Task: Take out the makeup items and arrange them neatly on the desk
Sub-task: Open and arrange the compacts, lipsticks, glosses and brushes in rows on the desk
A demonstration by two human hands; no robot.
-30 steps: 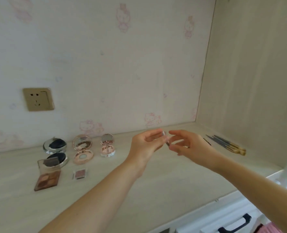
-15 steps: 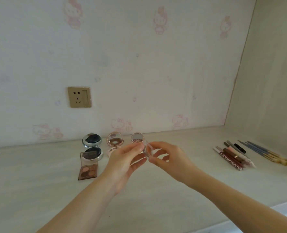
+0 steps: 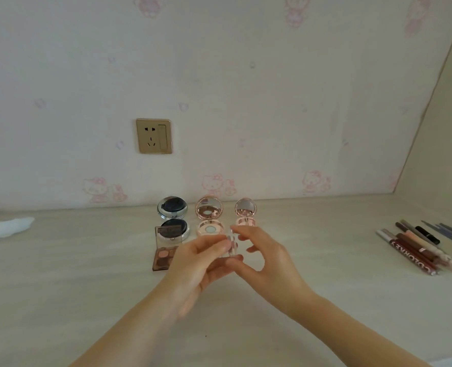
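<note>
Both hands were up over the middle of the desk (image 3: 325, 300), meeting on one small clear case (image 3: 231, 243). Left hand (image 3: 193, 263) pinched its left side between thumb and fingers; right hand (image 3: 268, 263) pinched its right side, index finger on the top edge, thumb underneath. The case stood on edge between the two sets of fingertips, clear of the desk surface. Too small and see-through to tell what was inside or whether it was hinged open.

Behind the hands, along the back edge by the wall: black round compact (image 3: 172, 217), open, lid upright. Just right of it, rose-gold compact (image 3: 209, 218), open, mirror up. Right again, smaller pink compact (image 3: 246, 214), also open. In front of the black one, an eyeshadow palette (image 3: 164, 250), lid raised, partly hidden by the left hand.

Near the desk's right edge: a row of pencils and liner pens (image 3: 415, 247) side by side, well apart from the hands. Near the left edge: crumpled white tissue (image 3: 6, 227).
</note>
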